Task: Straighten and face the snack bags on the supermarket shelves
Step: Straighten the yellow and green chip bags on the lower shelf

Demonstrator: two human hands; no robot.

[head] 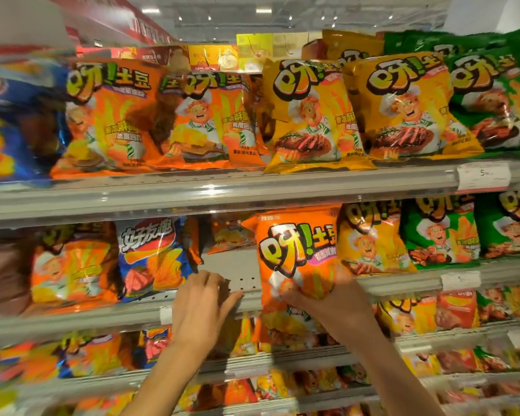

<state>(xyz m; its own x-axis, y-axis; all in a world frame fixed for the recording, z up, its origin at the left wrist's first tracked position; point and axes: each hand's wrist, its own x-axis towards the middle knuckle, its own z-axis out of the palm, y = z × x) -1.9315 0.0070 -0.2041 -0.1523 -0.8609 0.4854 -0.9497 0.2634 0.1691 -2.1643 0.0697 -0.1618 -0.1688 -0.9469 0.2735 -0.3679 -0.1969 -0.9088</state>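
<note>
An orange snack bag (291, 259) stands upright in front of the second shelf (102, 316), its lower half hanging past the shelf edge. My right hand (333, 304) grips this bag at its lower middle. My left hand (204, 304) reaches toward the bare gap on the shelf left of the bag, fingers relaxed and holding nothing. A blue bag (150, 259) and an orange bag (72, 268) stand left of the gap. Yellow (370, 238) and green (439, 232) bags stand to the right.
The top shelf (222, 190) carries a row of orange (111, 115), yellow (309, 115) and green (493, 97) bags facing out. White price tags (482, 176) clip to the shelf rails. Lower shelves (282, 364) hold more bags. Small orange bags (228, 235) lie deep in the gap.
</note>
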